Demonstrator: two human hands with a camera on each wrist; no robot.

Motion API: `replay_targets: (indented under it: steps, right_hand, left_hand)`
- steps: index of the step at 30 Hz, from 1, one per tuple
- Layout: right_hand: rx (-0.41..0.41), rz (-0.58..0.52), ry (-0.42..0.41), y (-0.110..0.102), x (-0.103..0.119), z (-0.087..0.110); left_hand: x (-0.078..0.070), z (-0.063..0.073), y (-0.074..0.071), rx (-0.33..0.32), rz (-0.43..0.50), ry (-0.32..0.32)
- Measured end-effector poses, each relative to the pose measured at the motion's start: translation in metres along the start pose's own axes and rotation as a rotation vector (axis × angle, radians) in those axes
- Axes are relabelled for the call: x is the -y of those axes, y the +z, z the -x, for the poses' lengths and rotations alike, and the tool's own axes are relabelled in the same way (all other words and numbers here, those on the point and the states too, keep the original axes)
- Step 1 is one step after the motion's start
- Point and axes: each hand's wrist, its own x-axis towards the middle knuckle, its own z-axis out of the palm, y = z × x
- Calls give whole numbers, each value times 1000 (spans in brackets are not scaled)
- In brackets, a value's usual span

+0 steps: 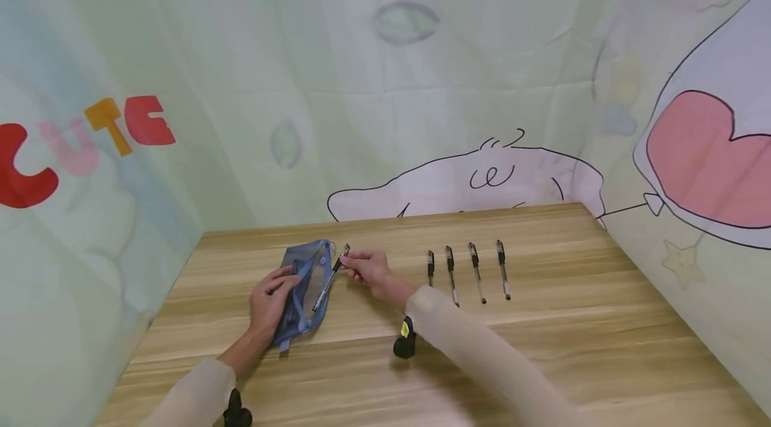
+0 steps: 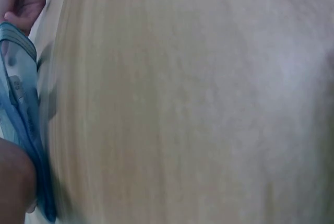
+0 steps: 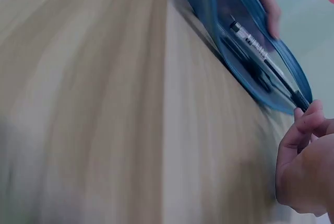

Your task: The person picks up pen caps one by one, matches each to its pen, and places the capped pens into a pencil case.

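A blue see-through zip pouch (image 1: 320, 254) is held with its mouth spread, on the left half of the table. My left hand (image 1: 269, 300) grips its left side, fingers over the near panel. With thumb and fingertips, my right hand (image 1: 369, 269) pinches a clear pen with a black grip and cap (image 1: 326, 289) near its capped end. The pen slants into the pouch opening, its other end within the rim in the right wrist view. Dark slim shapes lie inside the pouch (image 3: 223, 46). In the left wrist view only the pouch's edge (image 2: 31, 145) shows.
Several similar black-capped pens (image 1: 475, 273) lie in a row on the wooden table (image 1: 572, 347), right of my right hand. My right forearm overlaps the near end of the leftmost one. A printed cloth backdrop (image 1: 241, 79) rises behind the table and along its sides.
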Motion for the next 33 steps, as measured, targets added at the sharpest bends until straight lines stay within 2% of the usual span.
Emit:
replay_targets:
  steps: [5,10,15,19,26,33]
  right_hand:
    - [-3,40,14,18,-5,1]
    - [12,101,30,27,-3,7]
    - [102,137,68,32,-5,10]
    - [144,134,83,33,-8,9]
    - [155,153,85,14,2,12]
    - [175,279,82,-28,27,14]
  left_hand:
    - [-2,0,2,7,12,-3]
    - [-2,-2,5,17,27,-11]
    - [0,0,1,19,16,-38]
    - [1,1,-2,5,4,-26]
    - [0,1,-2,5,20,-23]
    - [1,-2,-4,16,2,-30]
